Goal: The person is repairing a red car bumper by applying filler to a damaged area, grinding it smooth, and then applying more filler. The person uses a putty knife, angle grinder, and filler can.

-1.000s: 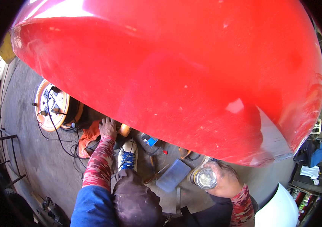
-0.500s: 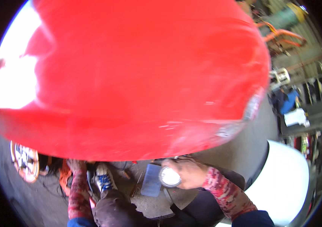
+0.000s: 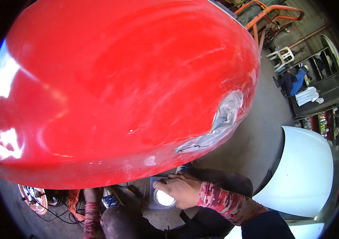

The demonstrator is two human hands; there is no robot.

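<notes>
A large red car body panel (image 3: 137,79), scuffed and dull in places, fills most of the view. Along its lower right edge runs a grey, rough, cracked patch (image 3: 217,127). My right hand (image 3: 183,190) is closed around a round can-like thing with a bright white face (image 3: 164,198), just below the panel's near edge. My left hand (image 3: 92,195) reaches up under that edge, its fingers hidden by the panel. Behind the round thing lies a flat blue-grey sheet or box (image 3: 153,187) on the floor.
Left of my left arm are a cable reel (image 3: 34,199), dark cables (image 3: 64,215) and an orange cloth (image 3: 74,199). A white car panel (image 3: 301,171) stands at the right. Farther off are a white plastic chair (image 3: 283,55), an orange metal frame (image 3: 273,12) and a person in blue (image 3: 295,81).
The view has shifted, so the red panel's grey patch now shows fully. My right hand, still holding the round thing, appears lower and slightly left. My left hand remains at the panel's underside.
</notes>
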